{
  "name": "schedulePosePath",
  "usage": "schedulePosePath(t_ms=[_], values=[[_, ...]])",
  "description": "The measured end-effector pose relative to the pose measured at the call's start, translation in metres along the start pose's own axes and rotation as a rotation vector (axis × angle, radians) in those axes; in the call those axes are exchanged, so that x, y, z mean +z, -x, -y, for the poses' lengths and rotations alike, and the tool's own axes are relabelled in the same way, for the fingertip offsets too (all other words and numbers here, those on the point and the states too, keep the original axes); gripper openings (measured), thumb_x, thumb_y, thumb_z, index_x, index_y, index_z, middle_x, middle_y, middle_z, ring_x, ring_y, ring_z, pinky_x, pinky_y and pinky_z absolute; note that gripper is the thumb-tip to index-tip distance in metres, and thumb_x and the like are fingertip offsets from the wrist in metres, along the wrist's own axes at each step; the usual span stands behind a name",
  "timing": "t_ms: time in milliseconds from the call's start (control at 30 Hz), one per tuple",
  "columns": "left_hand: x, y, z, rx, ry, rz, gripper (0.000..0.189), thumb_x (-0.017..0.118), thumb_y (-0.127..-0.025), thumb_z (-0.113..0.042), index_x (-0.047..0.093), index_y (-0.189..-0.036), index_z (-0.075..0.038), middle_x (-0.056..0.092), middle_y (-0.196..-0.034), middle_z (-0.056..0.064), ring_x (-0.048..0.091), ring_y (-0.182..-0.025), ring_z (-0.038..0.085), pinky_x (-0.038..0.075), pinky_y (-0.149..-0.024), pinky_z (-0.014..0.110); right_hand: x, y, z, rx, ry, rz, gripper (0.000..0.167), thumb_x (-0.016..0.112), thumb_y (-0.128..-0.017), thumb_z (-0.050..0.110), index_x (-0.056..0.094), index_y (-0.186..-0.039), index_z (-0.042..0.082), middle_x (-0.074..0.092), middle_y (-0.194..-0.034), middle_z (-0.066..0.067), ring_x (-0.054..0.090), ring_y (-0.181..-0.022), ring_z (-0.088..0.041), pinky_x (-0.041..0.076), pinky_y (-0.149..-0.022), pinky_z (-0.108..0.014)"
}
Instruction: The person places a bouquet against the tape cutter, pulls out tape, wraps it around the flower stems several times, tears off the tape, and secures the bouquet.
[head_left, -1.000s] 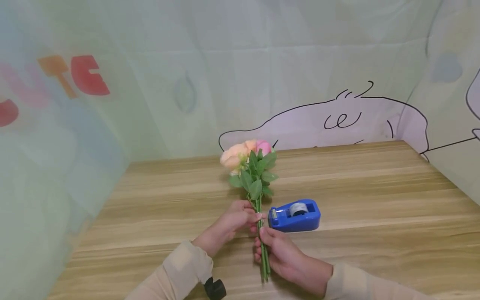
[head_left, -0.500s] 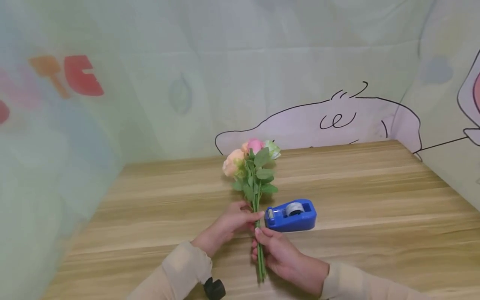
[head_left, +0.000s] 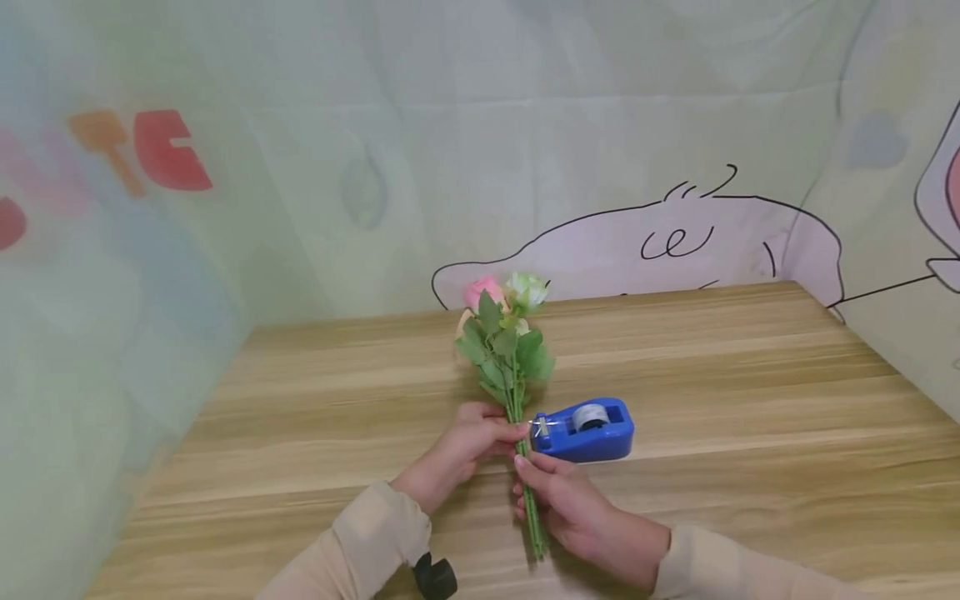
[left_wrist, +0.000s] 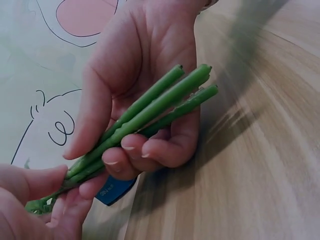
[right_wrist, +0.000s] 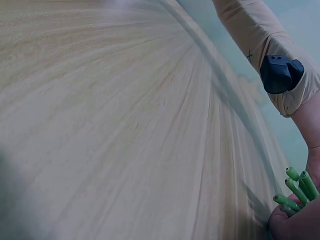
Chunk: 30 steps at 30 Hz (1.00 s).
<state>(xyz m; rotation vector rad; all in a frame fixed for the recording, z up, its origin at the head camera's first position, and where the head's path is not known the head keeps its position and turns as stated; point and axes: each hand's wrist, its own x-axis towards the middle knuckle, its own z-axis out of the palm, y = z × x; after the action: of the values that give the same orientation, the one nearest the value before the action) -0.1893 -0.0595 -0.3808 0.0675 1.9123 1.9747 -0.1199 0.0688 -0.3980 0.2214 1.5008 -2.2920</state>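
Observation:
A bunch of artificial flowers (head_left: 517, 367) stands slightly tilted over the table, pink, pale green and peach blooms at its top. My left hand (head_left: 474, 437) pinches the green stems below the leaves, thumb across the front. Just lower, my right hand (head_left: 573, 504) grips the same stems between thumb and curled fingers. Close beside the left thumb is a blue tape dispenser (head_left: 585, 432) with a roll in it; something shiny shows at its cutter end, too small to make out. In the left wrist view the cut stem ends (left_wrist: 170, 95) stick out past the right hand's fingers.
The wood-grain table (head_left: 315, 400) reaches back to a printed cloth backdrop (head_left: 322, 167), which also runs along the left and right sides. A black wrist camera (head_left: 435, 577) sits under the left sleeve.
The bunch has turned in my hands: the pink bloom shifted left, the pale green one came into view, and the peach one is now mostly hidden. Both hands stay at the stems.

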Motion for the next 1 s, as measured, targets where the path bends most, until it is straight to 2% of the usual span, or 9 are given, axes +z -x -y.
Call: schedulePosePath(t_ms=[200, 300, 467, 700, 767, 900, 1000], values=[[0.0008, -0.0003, -0.0007, 0.013, 0.048, 0.042, 0.034, 0.060, -0.082, 0.010, 0.050, -0.113, 0.018, 0.063, -0.084, 0.010, 0.061, -0.067, 0.012, 0.055, -0.070, 0.028, -0.0016, 0.0009, 0.0023, 0.000, 0.026, 0.006, 0.031, 0.054, -0.094, 0.017, 0.052, -0.117, -0.004, 0.051, -0.077, -0.002, 0.049, -0.068, -0.011, 0.047, -0.062, -0.023], [0.0020, -0.0013, -0.0013, 0.013, 0.062, 0.037, 0.036, 0.060, -0.081, 0.010, 0.051, -0.115, 0.016, 0.064, -0.088, 0.012, 0.063, -0.071, 0.014, 0.055, -0.073, 0.031, -0.0018, 0.0009, 0.0044, 0.023, 0.032, 0.022, 0.031, 0.051, -0.095, 0.020, 0.052, -0.115, -0.004, 0.052, -0.079, -0.003, 0.050, -0.070, -0.012, 0.048, -0.065, -0.023], [0.0033, -0.0027, 0.0008, -0.005, 0.056, 0.021, 0.032, 0.060, -0.082, 0.010, 0.053, -0.112, 0.015, 0.065, -0.086, 0.010, 0.064, -0.072, 0.015, 0.054, -0.076, 0.033, -0.0033, 0.0014, 0.0055, 0.052, 0.011, 0.068, 0.033, 0.041, -0.099, 0.019, 0.047, -0.119, -0.007, 0.055, -0.079, -0.006, 0.054, -0.071, -0.013, 0.051, -0.068, -0.025], [0.0025, -0.0028, 0.0058, 0.010, 0.066, 0.024, 0.032, 0.058, -0.083, 0.009, 0.052, -0.114, 0.016, 0.067, -0.092, 0.014, 0.064, -0.078, 0.015, 0.053, -0.079, 0.031, -0.0020, 0.0009, 0.0049, 0.029, 0.038, 0.079, 0.034, 0.045, -0.098, 0.011, 0.041, -0.123, -0.011, 0.053, -0.078, -0.003, 0.052, -0.065, -0.008, 0.047, -0.063, -0.020], [0.0021, -0.0020, 0.0068, -0.002, 0.067, 0.019, 0.030, 0.057, -0.086, 0.006, 0.052, -0.114, 0.016, 0.067, -0.090, 0.013, 0.064, -0.077, 0.013, 0.053, -0.078, 0.029, -0.0018, 0.0007, 0.0050, 0.028, 0.032, 0.074, 0.034, 0.044, -0.098, 0.009, 0.040, -0.124, -0.011, 0.052, -0.078, -0.003, 0.049, -0.064, -0.007, 0.045, -0.061, -0.018], [0.0014, -0.0004, 0.0066, -0.055, 0.072, -0.009, 0.032, 0.053, -0.095, -0.011, 0.052, -0.114, 0.015, 0.065, -0.086, 0.009, 0.061, -0.074, 0.012, 0.053, -0.078, 0.028, -0.0026, 0.0007, 0.0041, 0.033, 0.016, 0.066, 0.033, 0.043, -0.098, 0.008, 0.040, -0.125, -0.010, 0.050, -0.077, -0.002, 0.046, -0.063, -0.007, 0.042, -0.061, -0.017], [0.0015, -0.0001, 0.0070, -0.063, 0.039, -0.006, 0.035, 0.055, -0.094, -0.015, 0.052, -0.112, 0.014, 0.063, -0.084, 0.009, 0.061, -0.069, 0.012, 0.054, -0.075, 0.029, -0.0027, 0.0003, 0.0028, 0.031, 0.004, 0.060, 0.031, 0.043, -0.098, 0.008, 0.041, -0.123, -0.009, 0.050, -0.076, -0.002, 0.046, -0.062, -0.007, 0.041, -0.061, -0.017]])
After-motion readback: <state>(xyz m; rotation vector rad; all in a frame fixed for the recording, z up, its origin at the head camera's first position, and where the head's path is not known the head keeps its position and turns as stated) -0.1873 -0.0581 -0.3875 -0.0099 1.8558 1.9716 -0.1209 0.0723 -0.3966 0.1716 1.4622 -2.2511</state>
